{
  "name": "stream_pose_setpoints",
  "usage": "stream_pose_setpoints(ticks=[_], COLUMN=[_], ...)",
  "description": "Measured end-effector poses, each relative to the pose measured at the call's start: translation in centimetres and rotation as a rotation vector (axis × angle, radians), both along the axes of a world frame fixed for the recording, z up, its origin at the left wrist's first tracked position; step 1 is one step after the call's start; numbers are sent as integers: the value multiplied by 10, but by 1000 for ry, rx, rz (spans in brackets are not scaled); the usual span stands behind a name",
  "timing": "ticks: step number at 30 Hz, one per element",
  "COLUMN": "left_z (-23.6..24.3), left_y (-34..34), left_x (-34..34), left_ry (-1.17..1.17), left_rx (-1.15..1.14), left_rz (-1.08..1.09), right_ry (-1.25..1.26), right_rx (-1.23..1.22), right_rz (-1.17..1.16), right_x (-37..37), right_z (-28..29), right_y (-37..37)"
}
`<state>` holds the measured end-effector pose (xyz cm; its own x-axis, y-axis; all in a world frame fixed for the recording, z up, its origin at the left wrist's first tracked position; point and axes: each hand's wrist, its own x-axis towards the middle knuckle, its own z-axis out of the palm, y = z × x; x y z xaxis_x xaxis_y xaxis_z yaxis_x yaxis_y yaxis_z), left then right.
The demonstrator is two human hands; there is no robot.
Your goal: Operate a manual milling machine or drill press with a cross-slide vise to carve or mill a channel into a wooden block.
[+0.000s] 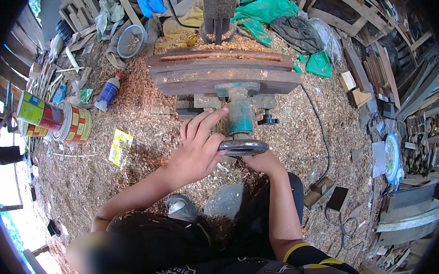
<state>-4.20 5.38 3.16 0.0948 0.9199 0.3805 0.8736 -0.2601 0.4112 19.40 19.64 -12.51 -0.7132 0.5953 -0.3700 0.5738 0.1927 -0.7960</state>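
A dark metal handwheel projects toward me from a teal cylinder on a machine carrying a long, thick wooden piece with shavings along it. My left hand has its thumb and a finger at the wheel's left rim; its other fingers curve up beside the cylinder. My right hand is at the wheel's lower right, its fingers hidden behind the rim. A black knob sits just right of the cylinder. An upright metal machine part stands beyond the wood.
Shavings cover the floor around my feet. Stacked cans, a blue bottle and a bowl lie left. A black cable, wood blocks and piled offcuts are right. Green plastic sheeting lies behind the machine.
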Motion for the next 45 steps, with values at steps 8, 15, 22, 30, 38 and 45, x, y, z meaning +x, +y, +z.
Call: stream_pose_setpoints(ticks=[8,15,22,30,38,45], left_z=[2,3,7,17,74,86], left_y=[-3,-3,-9,-14,-17,23], left_x=[0,3,0,0,-13,3], left_ry=[3,19,31,9,21,-113], left_rx=[-26,15,-10,-39,-101,111], left_rz=[14,24,41,58,-27,-193], right_ry=[-148,-92,-12,89,831,1248], right_rx=[-52,-19,147,304,234,288], right_rz=[21,25,-109,-599,-781,-512], right_x=[-4,-2,-9,-7,-52,-175], right_z=[8,-7,26,53,181,402], right_y=[1,2,6,21,61,233])
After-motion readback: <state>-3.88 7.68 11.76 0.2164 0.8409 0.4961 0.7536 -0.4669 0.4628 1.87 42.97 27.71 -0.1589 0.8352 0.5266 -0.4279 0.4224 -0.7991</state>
